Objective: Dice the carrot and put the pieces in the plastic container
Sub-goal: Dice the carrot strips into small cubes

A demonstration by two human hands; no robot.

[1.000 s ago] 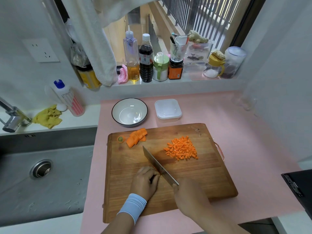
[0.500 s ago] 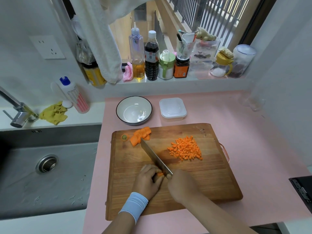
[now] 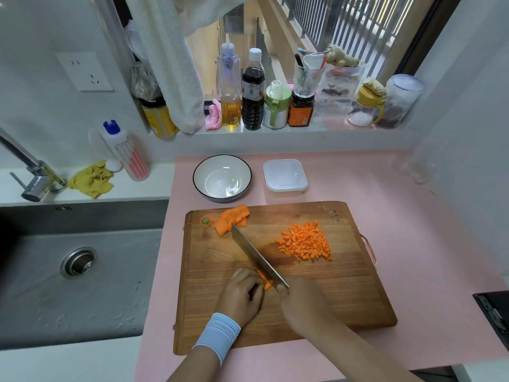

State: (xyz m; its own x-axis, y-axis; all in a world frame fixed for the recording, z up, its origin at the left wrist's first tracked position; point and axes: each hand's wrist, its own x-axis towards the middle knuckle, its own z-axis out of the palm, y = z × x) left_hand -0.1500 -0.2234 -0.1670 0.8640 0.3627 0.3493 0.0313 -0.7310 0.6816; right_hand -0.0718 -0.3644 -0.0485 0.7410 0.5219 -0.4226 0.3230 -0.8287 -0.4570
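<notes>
right hand (image 3: 304,304) gripping knife (image 3: 257,256), left hand (image 3: 242,295) apparently pinning carrot strips (image 3: 265,279)

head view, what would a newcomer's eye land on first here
The bright orange heap of diced carrot on the right of the wooden cutting board. Next, the knife in the right hand, cutting into a carrot piece held by the left hand near the board's front edge.
</notes>
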